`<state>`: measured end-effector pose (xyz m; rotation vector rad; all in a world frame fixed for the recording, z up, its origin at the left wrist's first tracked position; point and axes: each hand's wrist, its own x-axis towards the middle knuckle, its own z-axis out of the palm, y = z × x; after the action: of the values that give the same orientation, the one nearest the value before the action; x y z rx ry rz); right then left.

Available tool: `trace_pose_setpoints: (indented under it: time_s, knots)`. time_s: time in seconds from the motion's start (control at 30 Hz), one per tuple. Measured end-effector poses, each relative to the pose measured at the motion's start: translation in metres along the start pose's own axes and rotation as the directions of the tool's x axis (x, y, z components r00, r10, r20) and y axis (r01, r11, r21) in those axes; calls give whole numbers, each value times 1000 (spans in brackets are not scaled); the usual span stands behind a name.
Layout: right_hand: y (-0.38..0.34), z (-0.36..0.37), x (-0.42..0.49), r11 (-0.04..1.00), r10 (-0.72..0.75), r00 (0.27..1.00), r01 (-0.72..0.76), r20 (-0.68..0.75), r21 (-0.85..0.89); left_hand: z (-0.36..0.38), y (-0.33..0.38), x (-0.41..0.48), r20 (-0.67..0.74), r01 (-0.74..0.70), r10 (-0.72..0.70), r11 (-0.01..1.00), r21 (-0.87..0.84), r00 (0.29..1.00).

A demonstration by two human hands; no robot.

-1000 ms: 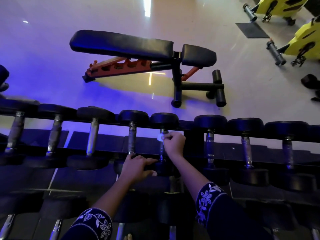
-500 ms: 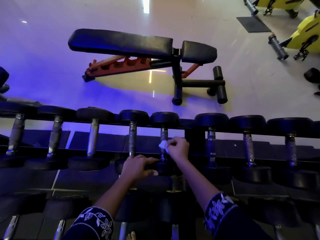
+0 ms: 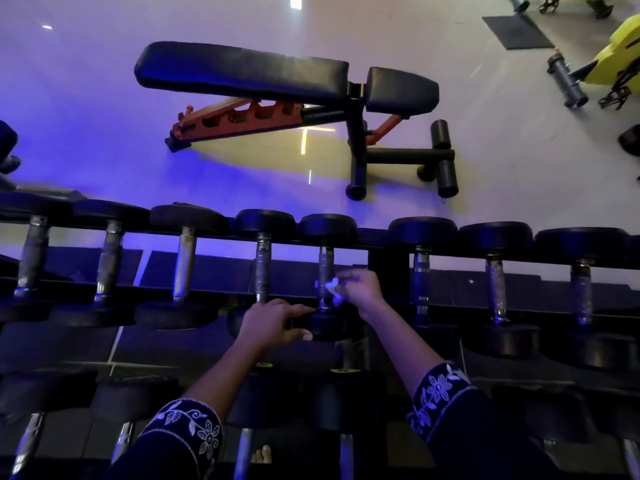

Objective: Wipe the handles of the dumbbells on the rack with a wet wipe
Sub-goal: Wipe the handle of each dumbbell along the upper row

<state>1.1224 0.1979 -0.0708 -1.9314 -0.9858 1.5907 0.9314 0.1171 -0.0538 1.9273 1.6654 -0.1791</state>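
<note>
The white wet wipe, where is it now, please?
Head view, centre: the white wet wipe is in the right hand, against the steel dumbbell handle beside the left hand.

Dark navy sleeves end mid-forearm; cuff of the left sleeve [image 3: 180, 441] embroidered in white with flowers, leaves and curling stems; right sleeve [image 3: 450, 403] cuff bears matching white flowers; left hand [image 3: 273, 323] and right hand [image 3: 360, 289] bare; toes [image 3: 262, 457] bare.
</note>
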Motion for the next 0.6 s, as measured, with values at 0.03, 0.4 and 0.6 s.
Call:
trace_pose_setpoints:
  time_s: [0.03, 0.4, 0.6]
  knots:
    - [-8, 3, 6, 997, 13, 1000, -11, -28, 72, -1, 1, 0, -1, -1, 1, 1000, -1, 1000]
    - [14, 0, -11, 973, -120, 989, 99, -91, -207, -2, 1, -1, -30, -34, 35, 999, 27, 999]
    - [-25, 9, 19, 996, -66, 964, 78, -256, 34, -2, 2, 0, -16, -19, 19, 1000, 6, 1000]
